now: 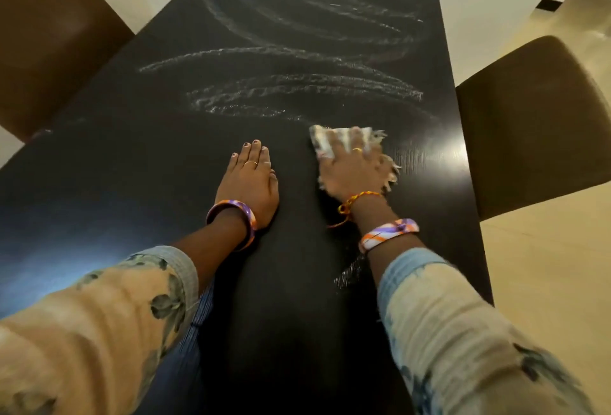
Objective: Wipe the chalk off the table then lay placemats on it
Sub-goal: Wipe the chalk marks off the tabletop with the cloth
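- Dark, wood-grained, the table (132,156) runs away from the person, and white chalk (297,51) loops and scribbles cover its far half.
- A small patch of chalk also shows on the near part of the table, just beside the right forearm.
- The right hand (350,170) presses a pale, frayed cloth (334,140) flat on the table, at the near edge of the chalk scribbles.
- That hand is blurred; its fingers (358,146) appear spread over the cloth, pressing rather than curled round it, and the cloth's ragged edges stick out past the hand on both sides.
- The left hand (249,180) lies palm down on the bare table beside the right hand, apart from it, fingers straight and close together, holding nothing.
- Each wrist carries an orange, purple and white bangle (236,216); the right wrist also has a yellow-orange thread tied round it.
- Both arms wear loose sleeves (446,315) in a faded flower print.
- A brown chair (535,117) stands at the table's right side and another brown chair at its left side.
- A pale floor shows round the table.
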